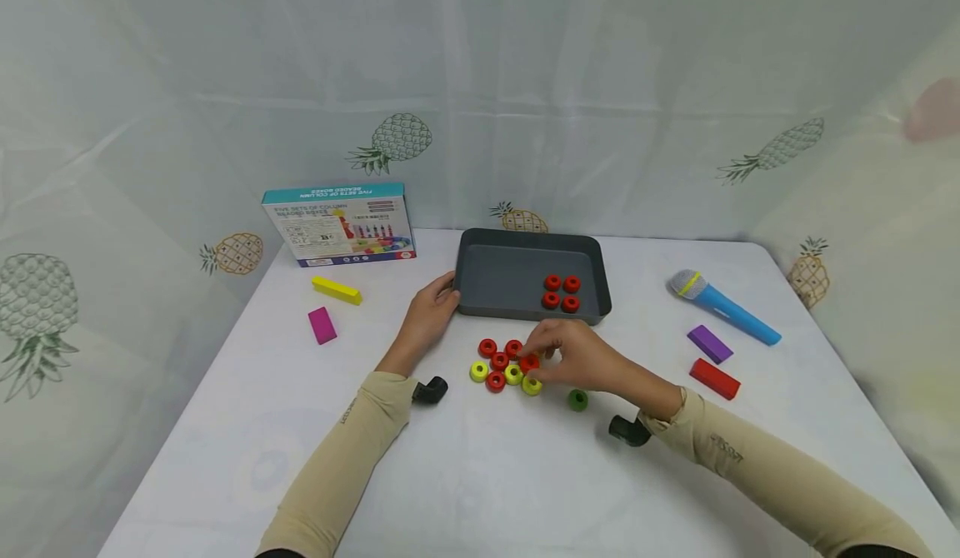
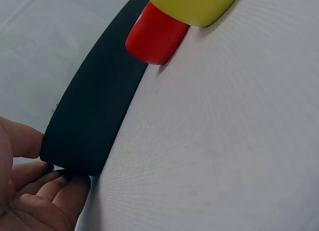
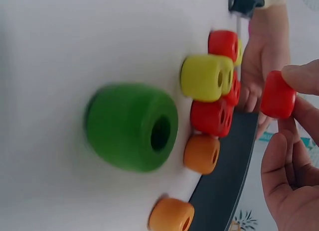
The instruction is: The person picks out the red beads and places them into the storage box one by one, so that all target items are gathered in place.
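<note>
My right hand (image 1: pixel 573 356) pinches a red bead (image 3: pixel 277 94) between thumb and fingertips, raised above the table beside a cluster of beads. In that cluster are several red beads (image 1: pixel 495 381) and yellow beads (image 1: pixel 478 371). Two orange beads (image 3: pixel 202 154) show in the right wrist view, mostly hidden by my hand in the head view. Apart from them, nearer me, stands a green bead (image 1: pixel 577 400). My left hand (image 1: pixel 431 312) grips the left end of a dark grey tray (image 1: pixel 495 279), thumb and fingers at its corner. Several red beads (image 1: pixel 552 282) lie in the tray's right part.
A toy box (image 1: pixel 341 225) stands at the back left, with a yellow block (image 1: pixel 336 291) and a magenta block (image 1: pixel 322 325) in front. On the right lie a blue toy microphone (image 1: pixel 727 306), a purple block (image 1: pixel 709 343) and a red block (image 1: pixel 715 379). A pineapple-print sheet hangs behind.
</note>
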Available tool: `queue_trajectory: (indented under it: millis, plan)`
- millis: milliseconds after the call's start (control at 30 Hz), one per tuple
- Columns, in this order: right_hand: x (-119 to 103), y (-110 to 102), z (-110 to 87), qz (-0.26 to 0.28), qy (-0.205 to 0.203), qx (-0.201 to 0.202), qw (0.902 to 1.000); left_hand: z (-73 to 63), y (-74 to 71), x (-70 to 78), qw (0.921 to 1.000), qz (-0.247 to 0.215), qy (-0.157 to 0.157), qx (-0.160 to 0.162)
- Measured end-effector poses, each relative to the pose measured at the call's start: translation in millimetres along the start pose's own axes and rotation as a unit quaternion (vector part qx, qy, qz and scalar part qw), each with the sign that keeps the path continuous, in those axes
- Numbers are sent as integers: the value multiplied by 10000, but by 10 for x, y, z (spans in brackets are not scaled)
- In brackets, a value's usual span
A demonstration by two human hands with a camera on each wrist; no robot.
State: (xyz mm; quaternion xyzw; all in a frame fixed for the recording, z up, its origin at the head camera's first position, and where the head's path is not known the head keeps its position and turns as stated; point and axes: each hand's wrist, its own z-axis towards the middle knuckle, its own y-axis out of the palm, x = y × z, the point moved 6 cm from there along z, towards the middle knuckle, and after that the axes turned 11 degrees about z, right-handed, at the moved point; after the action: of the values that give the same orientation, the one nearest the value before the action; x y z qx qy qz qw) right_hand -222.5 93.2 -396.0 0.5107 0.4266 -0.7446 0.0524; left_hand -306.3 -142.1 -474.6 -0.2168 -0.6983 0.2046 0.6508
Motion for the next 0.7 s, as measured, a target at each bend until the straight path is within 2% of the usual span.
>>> queue_trajectory:
  millis: [433,700]
  plan:
    - [157,-254,203,-312,199,370,9986,-10,-6,-10,10000,-72,-53,-22]
    - [213,-386,319,-347,251,441,9981,-14,-14,6,10000,-60,-16,-30]
